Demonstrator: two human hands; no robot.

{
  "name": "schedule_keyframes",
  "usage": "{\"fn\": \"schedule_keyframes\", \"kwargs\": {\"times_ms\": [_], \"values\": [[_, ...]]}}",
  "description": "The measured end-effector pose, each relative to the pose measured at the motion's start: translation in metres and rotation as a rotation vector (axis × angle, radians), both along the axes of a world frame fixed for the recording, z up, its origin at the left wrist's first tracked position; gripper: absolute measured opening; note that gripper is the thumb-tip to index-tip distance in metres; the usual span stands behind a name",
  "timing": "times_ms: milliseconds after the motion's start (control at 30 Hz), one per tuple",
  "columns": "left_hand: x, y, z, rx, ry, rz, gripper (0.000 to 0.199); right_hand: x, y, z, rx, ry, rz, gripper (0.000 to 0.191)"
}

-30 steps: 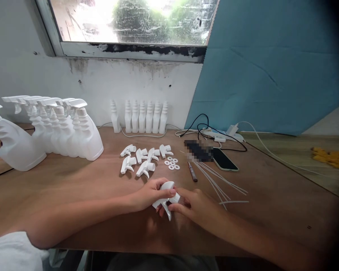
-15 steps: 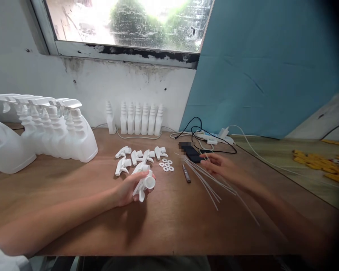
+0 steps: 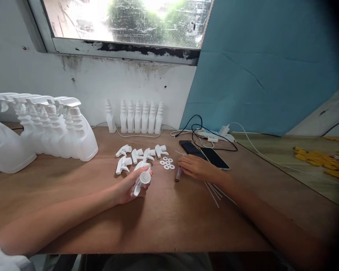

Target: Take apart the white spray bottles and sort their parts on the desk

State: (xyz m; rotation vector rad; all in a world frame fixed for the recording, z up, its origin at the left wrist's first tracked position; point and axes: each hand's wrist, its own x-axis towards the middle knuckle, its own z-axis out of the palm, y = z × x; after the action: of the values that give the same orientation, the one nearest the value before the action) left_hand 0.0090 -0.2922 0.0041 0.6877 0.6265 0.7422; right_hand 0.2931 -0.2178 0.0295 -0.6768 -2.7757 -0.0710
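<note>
My left hand (image 3: 131,187) is closed around a white trigger spray head (image 3: 144,178), its round collar facing me. My right hand (image 3: 196,166) lies low over the table with its fingers closed on a dark pen (image 3: 178,174), whose lower end sticks out below the fingertips. Several thin white plastic tubes (image 3: 213,194) run out from under my right hand and forearm, partly hidden. More white spray heads (image 3: 123,165) lie beyond my left hand. Between the hands is a small cluster of white ring washers (image 3: 167,163).
Large white bottles with spray heads (image 3: 83,139) stand at the left. Small white bottles (image 3: 138,118) line the wall. Two phones, one dark (image 3: 192,149) and one pale-edged (image 3: 214,157), lie near a power strip (image 3: 216,135) with cables. Yellow pieces (image 3: 313,162) are at the far right.
My right hand has moved left and down from over the tubes and now grips the pen, which has shifted slightly left. The pale-edged phone is uncovered. My left hand has turned the spray head slightly.
</note>
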Motion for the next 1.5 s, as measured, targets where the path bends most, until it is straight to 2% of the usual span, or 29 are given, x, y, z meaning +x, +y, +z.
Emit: {"fn": "schedule_keyframes", "kwargs": {"times_ms": [67,133,200,267,333,533,633,733,933,1000,1100,1167,1300,1367,1433,1500], "values": [[0.001,0.0,0.0,0.015,0.004,0.001,0.03,-0.012,-0.013,0.007,-0.043,0.285,-0.021,0.008],[0.002,0.0,0.0,0.024,0.011,0.002,0.029,-0.028,-0.031,0.017,-0.159,0.645,-0.048,0.007],[0.003,0.0,-0.001,0.032,0.021,0.001,0.028,-0.045,-0.05,0.027,-0.351,0.856,0.059,0.009],[0.003,-0.001,-0.002,0.041,0.038,0.009,0.029,-0.059,-0.066,0.035,-0.428,0.842,0.118,0.009],[0.004,-0.001,-0.003,0.051,0.057,0.024,0.029,-0.069,-0.077,0.038,-0.394,0.78,0.136,0.008],[0.006,-0.003,-0.001,0.096,0.133,0.073,0.029,-0.073,-0.084,0.025,-0.048,0.653,0.123,0.012],[0.008,-0.005,-0.003,0.134,0.171,0.086,0.031,-0.07,-0.083,0.021,0.02,0.561,0.122,0.015],[0.01,-0.007,-0.004,0.168,0.207,0.111,0.033,-0.07,-0.082,0.02,0.108,0.432,0.182,0.02],[0.014,-0.01,-0.006,0.257,0.268,0.141,0.034,-0.078,-0.089,0.017,0.411,0.255,0.311,0.028],[0.015,-0.01,-0.006,0.276,0.284,0.148,0.035,-0.081,-0.091,0.015,0.422,0.231,0.336,0.029],[0.015,-0.011,-0.006,0.29,0.322,0.132,0.036,-0.082,-0.092,0.012,0.319,0.283,0.349,0.029],[0.015,-0.012,-0.004,0.287,0.352,0.117,0.035,-0.081,-0.091,0.012,0.176,0.354,0.299,0.028],[0.014,-0.013,0.0,0.267,0.367,0.112,0.031,-0.076,-0.094,0.019,-0.251,0.47,-0.067,0.03],[0.013,-0.012,-0.001,0.266,0.366,0.1,0.029,-0.074,-0.096,0.023,-0.414,0.513,-0.135,0.032],[0.012,-0.011,-0.002,0.27,0.368,0.087,0.027,-0.074,-0.099,0.026,-0.494,0.537,-0.136,0.032],[0.011,-0.01,-0.004,0.269,0.357,0.086,0.027,-0.074,-0.1,0.027,-0.506,0.529,-0.149,0.033]]}}
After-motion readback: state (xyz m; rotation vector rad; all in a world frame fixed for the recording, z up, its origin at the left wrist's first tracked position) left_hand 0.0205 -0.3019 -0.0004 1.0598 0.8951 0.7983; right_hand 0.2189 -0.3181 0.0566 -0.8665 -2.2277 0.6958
